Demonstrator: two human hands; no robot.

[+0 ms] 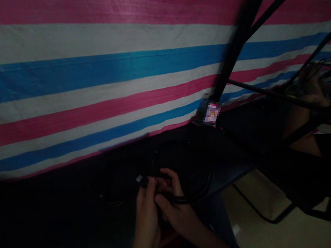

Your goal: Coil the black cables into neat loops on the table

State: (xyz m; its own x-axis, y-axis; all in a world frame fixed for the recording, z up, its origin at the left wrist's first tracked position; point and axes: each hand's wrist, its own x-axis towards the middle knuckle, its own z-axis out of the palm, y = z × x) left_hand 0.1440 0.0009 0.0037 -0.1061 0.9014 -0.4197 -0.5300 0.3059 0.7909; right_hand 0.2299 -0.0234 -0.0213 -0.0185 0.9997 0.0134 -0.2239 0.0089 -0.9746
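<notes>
Here, both hands meet just below the lower edge of the striped tarp [90, 80], over a dark surface [59, 214] that lies under the tarp's hem. The left hand [147, 207] pinches the black cable [197, 197] close behind its pale-tipped plug [139, 179], thumb pressed on top and fingers closed beneath. The right hand [174, 208] touches the left, its fingers curled shut around the cable's loops, which swing out in a coil to the right of the hands, below the tarp. A black pole [239, 41] slants across the tarp's right end, with thinner black bars [268, 93] branching off it. Past the tarp's right end another person's hand [312, 85] shows dimly among the bars; whether its fingers hold anything I cannot tell. Pale floor [282, 222] shows below and to the right of the tarp
</notes>
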